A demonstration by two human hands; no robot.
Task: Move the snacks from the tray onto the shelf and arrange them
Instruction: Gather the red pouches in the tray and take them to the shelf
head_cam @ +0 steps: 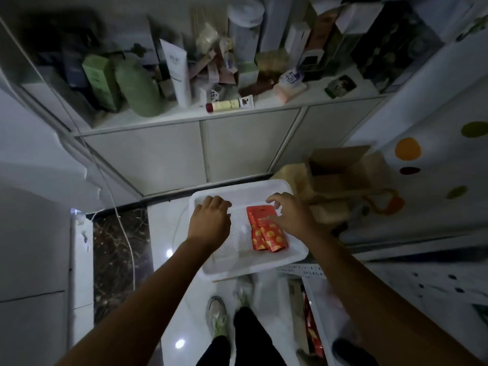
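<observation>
Pickup stage: right hand (287, 215), fingers (274, 200) apart, over red snack packets (266, 233) on tray (237, 187) — left hand (211, 217) curled, grip unclear. Next — pinch, lift to shelf (171, 116).

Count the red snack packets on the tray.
2. Both overlap on the right half of the white tray: the left packet, and the right packet partly over it, touched by the right hand. Others may hide beneath.

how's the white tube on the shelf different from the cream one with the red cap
The white tube stands upright; the cream tube lies on its side. The white tube looks larger than the cream tube. Both sit on the shelf.
</observation>
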